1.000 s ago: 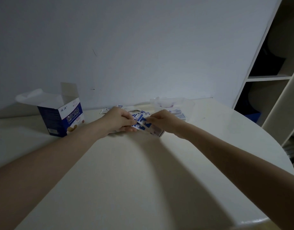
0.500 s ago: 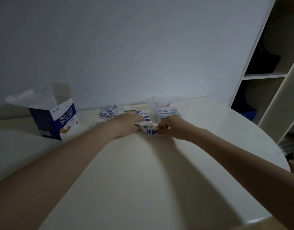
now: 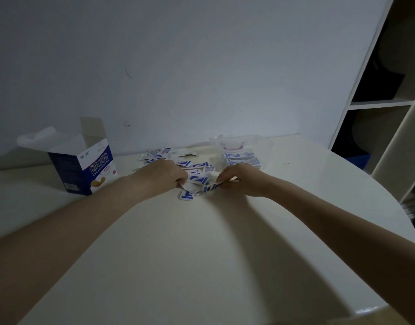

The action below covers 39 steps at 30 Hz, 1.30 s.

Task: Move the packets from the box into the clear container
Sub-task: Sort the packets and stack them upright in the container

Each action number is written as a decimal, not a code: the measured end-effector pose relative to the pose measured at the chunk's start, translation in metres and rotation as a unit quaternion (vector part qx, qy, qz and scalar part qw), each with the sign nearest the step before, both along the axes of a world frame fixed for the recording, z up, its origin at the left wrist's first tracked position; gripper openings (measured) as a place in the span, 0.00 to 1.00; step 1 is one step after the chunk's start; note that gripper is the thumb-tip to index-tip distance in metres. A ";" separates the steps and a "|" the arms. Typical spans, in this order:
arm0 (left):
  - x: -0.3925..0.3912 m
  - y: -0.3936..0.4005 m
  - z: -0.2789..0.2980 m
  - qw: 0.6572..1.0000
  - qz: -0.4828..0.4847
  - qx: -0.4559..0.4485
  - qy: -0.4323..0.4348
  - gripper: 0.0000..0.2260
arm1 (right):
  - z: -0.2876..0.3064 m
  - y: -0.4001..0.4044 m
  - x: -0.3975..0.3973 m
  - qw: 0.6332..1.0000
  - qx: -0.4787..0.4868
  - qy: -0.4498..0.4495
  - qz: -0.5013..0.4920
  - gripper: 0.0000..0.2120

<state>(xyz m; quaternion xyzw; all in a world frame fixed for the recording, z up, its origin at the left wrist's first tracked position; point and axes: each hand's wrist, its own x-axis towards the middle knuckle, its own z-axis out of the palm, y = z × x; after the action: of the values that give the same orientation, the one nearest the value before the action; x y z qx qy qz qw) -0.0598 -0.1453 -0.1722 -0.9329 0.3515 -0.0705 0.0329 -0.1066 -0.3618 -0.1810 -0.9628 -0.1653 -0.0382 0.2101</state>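
A home room: round white table (image 3: 201,266), plain wall (image 3: 178,66), open shelving (image 3: 384,103).

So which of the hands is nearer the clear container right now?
Right. The right hand sits just in front of the clear container, pinching packets. The left hand is farther off to its left, across the loose pile, gripping packets too.

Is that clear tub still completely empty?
No, the clear tub already holds a stack of blue-and-white packets, visible through its wall, while more lie loose on the table.
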 end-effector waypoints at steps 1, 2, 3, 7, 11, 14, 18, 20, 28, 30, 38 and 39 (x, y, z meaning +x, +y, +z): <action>-0.002 0.005 0.000 1.000 0.005 -0.013 0.016 0.08 | 0.000 0.002 0.001 1.000 -0.005 -0.001 0.001 0.11; -0.004 0.011 0.000 0.998 0.012 -0.041 0.036 0.08 | 0.001 0.006 0.003 1.000 -0.014 0.000 0.004 0.11; -0.005 0.014 0.001 0.996 0.019 -0.076 0.052 0.09 | 0.002 0.009 0.003 1.000 -0.027 0.002 0.008 0.12; -0.003 0.004 0.011 0.983 0.020 -0.174 0.059 0.12 | 0.004 0.019 0.003 0.997 -0.065 0.001 0.032 0.12; 0.009 -0.012 0.011 0.990 0.023 -0.036 0.132 0.18 | 0.007 0.019 0.001 0.997 -0.066 0.007 0.029 0.11; 0.009 -0.019 0.011 0.989 0.037 -0.046 0.134 0.18 | 0.008 0.018 -0.002 0.998 -0.060 0.013 0.024 0.12; 0.008 -0.019 0.013 0.986 0.072 -0.096 0.120 0.11 | 0.006 0.018 -0.002 0.999 -0.040 0.020 0.020 0.12; 0.010 -0.014 0.014 0.983 0.082 -0.124 0.111 0.03 | 0.004 0.020 0.000 1.000 -0.004 0.024 0.010 0.09; 0.008 -0.009 0.033 0.903 0.141 -0.353 0.200 0.20 | 0.022 0.034 0.003 0.869 0.468 0.113 -0.110 0.08; 0.007 -0.010 0.032 0.896 0.144 -0.364 0.211 0.20 | 0.025 0.038 0.004 0.831 0.527 0.136 -0.114 0.11; -0.006 -0.016 0.018 0.880 0.115 -0.385 0.252 0.08 | 0.020 0.049 0.003 0.803 0.560 0.179 -0.102 0.14; -0.006 -0.018 0.016 0.882 0.111 -0.386 0.248 0.08 | 0.020 0.050 0.003 0.800 0.562 0.186 -0.100 0.14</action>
<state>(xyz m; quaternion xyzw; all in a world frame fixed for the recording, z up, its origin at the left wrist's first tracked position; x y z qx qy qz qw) -0.0656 -0.1630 -0.1558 -0.8917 0.1876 0.0374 -0.4102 -0.1033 -0.3120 -0.1608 -0.6755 0.0250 0.0347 0.7362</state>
